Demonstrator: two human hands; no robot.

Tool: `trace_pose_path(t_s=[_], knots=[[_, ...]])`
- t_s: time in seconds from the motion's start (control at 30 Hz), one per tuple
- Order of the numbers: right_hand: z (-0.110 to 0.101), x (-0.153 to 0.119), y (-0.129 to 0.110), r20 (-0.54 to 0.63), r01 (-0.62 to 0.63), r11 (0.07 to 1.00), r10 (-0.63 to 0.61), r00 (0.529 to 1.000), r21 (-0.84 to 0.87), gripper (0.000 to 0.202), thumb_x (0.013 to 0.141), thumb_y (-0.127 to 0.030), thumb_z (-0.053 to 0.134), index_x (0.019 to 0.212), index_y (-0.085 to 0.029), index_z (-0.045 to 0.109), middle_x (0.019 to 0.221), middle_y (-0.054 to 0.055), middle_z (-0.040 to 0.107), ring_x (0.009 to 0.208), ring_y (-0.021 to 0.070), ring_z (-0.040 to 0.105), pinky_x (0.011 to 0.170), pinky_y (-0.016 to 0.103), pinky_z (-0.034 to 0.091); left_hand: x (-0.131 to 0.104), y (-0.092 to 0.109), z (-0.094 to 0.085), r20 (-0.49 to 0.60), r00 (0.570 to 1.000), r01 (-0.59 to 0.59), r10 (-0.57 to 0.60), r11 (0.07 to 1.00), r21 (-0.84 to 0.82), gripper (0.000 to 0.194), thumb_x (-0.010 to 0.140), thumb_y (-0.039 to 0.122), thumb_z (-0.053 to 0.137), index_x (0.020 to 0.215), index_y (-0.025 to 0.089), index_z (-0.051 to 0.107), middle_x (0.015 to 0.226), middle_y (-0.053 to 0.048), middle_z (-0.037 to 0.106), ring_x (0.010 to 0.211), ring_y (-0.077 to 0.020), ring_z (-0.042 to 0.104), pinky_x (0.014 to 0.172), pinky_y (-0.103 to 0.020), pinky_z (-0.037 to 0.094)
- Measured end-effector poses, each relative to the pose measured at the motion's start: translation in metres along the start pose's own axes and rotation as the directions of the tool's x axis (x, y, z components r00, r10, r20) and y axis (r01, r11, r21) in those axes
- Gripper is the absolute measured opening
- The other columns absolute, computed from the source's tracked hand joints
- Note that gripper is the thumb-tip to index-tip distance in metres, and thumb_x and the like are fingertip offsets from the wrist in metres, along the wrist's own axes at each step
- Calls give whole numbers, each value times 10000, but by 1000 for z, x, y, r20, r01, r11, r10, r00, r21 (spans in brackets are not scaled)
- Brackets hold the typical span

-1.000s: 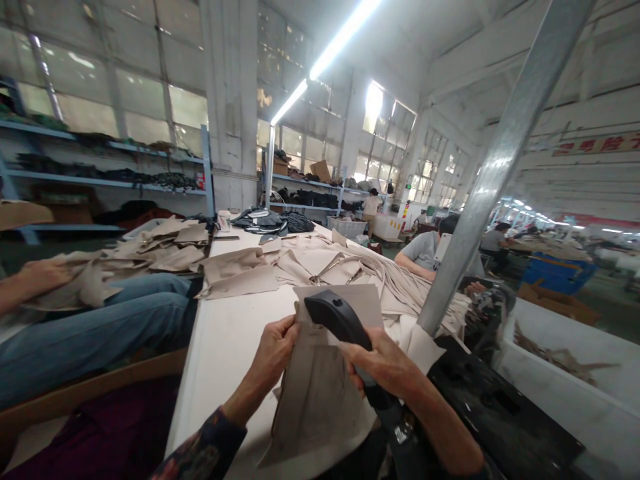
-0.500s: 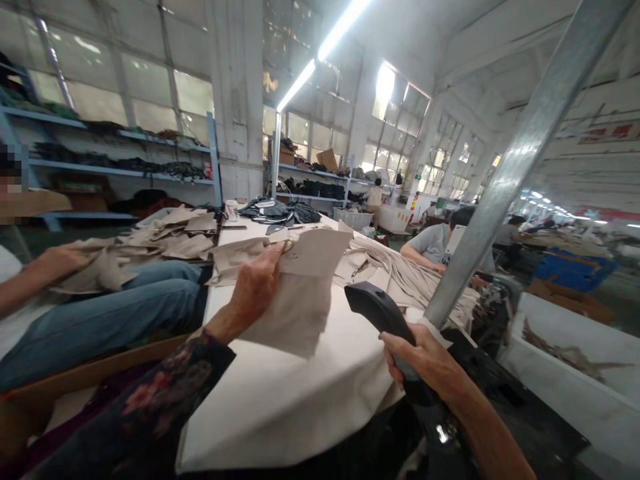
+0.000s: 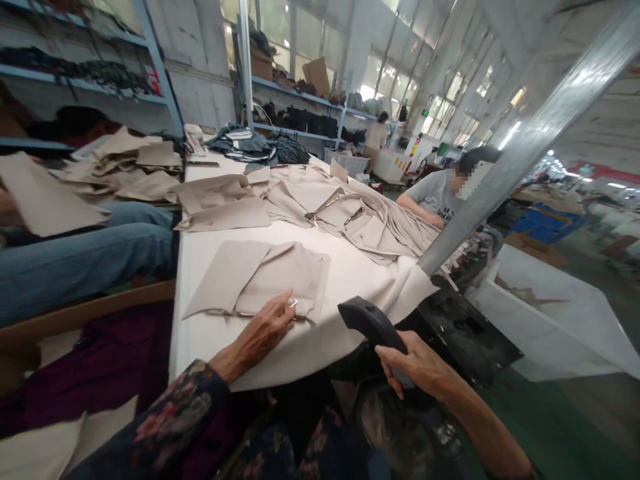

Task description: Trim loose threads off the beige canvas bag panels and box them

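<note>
So the beige fabric piece (image 3: pixel 293 270) is lying flat on the white table (image 3: pixel 200 340), close to the near edge, with a flap angled over its left side. Looks like more than 1 layer, and I'd guess it's light, soft and floppy with just enough body to keep a crease, so not fragile, but a corner would probably droop if you lifted it by a single spot. I'd pinch all the layers together along the near edge, or take 2 corners, so nothing slides out of line. The cloth looks matte, so I doubt it's slippery on the fingers. The left hand (image 3: pixel 265 330) is down at that near edge, fingers over the cloth; can't tell if it's actually pinching anything or just resting there. There's a small shiny metal bit (image 3: pixel 293 304) by the fingertips, too small to make out. The right hand (image 3: pixel 413 360) is wrapped around the grip of a black curved tool (image 3: pixel 367 320), its head held off to the right of the fabric, not touching it. That tool looks rigid and a bit heavier, so the handle's the sensible hold. Further back, scissors (image 3: pixel 325 207) lie on a spread of beige pieces (image 3: pixel 290 203), well apart from both hands.
</note>
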State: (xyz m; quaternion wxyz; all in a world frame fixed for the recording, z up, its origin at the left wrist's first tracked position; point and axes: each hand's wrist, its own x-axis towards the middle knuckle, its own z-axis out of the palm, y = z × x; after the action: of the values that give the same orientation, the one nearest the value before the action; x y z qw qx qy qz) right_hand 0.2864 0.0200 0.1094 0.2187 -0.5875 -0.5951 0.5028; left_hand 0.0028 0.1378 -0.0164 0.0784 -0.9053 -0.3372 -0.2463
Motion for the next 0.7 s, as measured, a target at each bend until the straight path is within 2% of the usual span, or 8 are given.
trace_pose_path(t_s=[0.17, 0.37, 0.57, 0.7], knots=[[18, 28, -7, 67, -48, 998, 46, 997, 28, 255, 814, -360, 503, 670, -150, 511, 453, -33, 523, 354, 85, 476, 364, 174, 389, -3, -4, 3, 12, 1000, -28, 27, 1000, 8, 259, 881, 158, 403, 1081, 118, 562, 1219, -158, 555, 1187, -265, 462, 1000, -471, 370], [33, 60, -9, 140, -148, 989, 144, 980, 16, 323, 802, -416, 509, 629, -144, 503, 457, -26, 510, 344, 85, 473, 338, 179, 390, -7, -6, 9, -7, 999, -44, 44, 999, 31, 262, 865, 115, 417, 1062, 106, 588, 1215, -161, 567, 1187, -281, 464, 992, -480, 370], [32, 96, -26, 61, -153, 988, 154, 986, -15, 305, 804, -379, 498, 613, -142, 502, 457, -13, 519, 353, 88, 478, 346, 183, 394, -7, -5, 9, 4, 999, -38, 37, 998, 59, 276, 860, 88, 405, 1050, 104, 605, 1206, -158, 578, 1182, -280, 472, 997, -481, 364], [14, 94, -39, -21, -98, 994, 97, 995, -53, 330, 827, -405, 477, 618, -152, 509, 461, -9, 528, 366, 87, 483, 374, 186, 391, -7, -4, 9, 23, 999, -34, 33, 999, 37, 287, 856, 83, 402, 1060, 100, 603, 1219, -169, 568, 1193, -287, 461, 1000, -486, 363]])
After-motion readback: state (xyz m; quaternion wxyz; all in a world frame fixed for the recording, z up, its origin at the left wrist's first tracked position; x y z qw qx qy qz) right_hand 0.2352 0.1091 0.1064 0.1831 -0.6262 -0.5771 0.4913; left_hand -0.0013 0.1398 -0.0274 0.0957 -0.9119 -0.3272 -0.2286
